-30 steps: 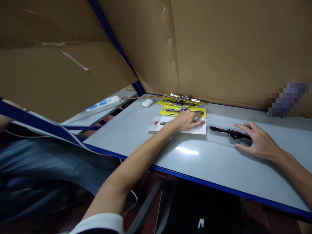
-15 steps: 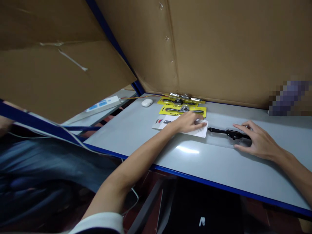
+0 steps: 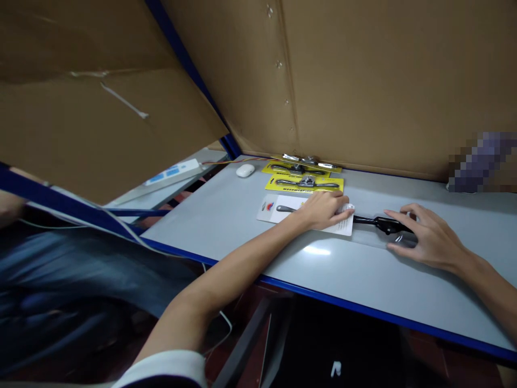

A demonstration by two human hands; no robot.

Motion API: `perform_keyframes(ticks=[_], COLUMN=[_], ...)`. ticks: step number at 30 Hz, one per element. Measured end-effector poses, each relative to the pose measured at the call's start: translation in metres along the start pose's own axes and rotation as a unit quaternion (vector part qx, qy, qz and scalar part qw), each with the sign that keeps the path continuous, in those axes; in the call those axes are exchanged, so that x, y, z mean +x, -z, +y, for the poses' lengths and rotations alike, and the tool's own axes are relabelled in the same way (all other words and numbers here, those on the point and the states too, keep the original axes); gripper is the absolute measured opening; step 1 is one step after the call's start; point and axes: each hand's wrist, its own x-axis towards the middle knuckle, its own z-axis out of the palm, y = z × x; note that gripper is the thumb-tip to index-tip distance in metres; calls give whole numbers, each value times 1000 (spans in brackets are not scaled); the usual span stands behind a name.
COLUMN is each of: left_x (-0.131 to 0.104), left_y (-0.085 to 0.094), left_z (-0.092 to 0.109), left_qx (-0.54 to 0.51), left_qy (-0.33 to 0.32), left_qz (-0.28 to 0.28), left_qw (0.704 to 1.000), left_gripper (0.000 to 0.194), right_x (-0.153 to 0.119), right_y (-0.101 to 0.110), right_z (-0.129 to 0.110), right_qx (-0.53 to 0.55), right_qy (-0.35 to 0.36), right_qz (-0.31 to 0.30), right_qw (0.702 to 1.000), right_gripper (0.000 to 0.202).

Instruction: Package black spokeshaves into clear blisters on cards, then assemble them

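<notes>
My left hand is closed on the right end of a white printed card, which carries a picture of a grey-handled tool. The card's right end covers the left handle tip of a black spokeshave. That spokeshave lies in a clear plastic blister on the table. My right hand grips the blister's right part, thumb on the near side and fingers on the far side. Its palm hides the spokeshave's right handle.
Behind the card, several spokeshaves on yellow cards lie near the cardboard wall. A white earbud case sits to their left on the grey table. A power strip rests on a side surface; another person's leg is at left.
My left hand and the white card have moved right, and the card now overlaps the spokeshave's left handle tip. My right hand stays at the blister.
</notes>
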Motion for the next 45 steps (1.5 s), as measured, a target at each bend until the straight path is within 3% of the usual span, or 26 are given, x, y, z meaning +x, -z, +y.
perform_keyframes(ticks=[9,14,18,22,27,31,34,45], left_x=[6,7,8,8,6,6,5,10], left_y=[-14,-13,-10,-8,-6,-5,-4,-9], left_z=[16,25,20,5,-12,-14,-13,2], left_qx=[14,8,8,32,40,45,74,92], left_qy=[-63,-81,-67,-59,-51,-51,-57,-62], left_qz=[31,32,25,36,52,61,69,83], left_qw=[997,996,997,997,997,996,993,990], left_gripper=[48,45,47,50,57,63,66,74], right_x=[2,7,12,12,6,7,9,9], right_y=[-1,0,8,18,18,12,8,-1], right_z=[-9,-22,-21,-3,22,19,11,-10], right_qx=[-65,-50,4,44,219,360,388,373], right_qy=[28,25,-7,-104,-212,-263,-263,-220], right_qz=[15,15,-17,-47,-94,-112,-113,-104], right_qw=[997,998,1000,993,948,888,876,895], right_gripper=[58,59,63,65,51,43,41,30])
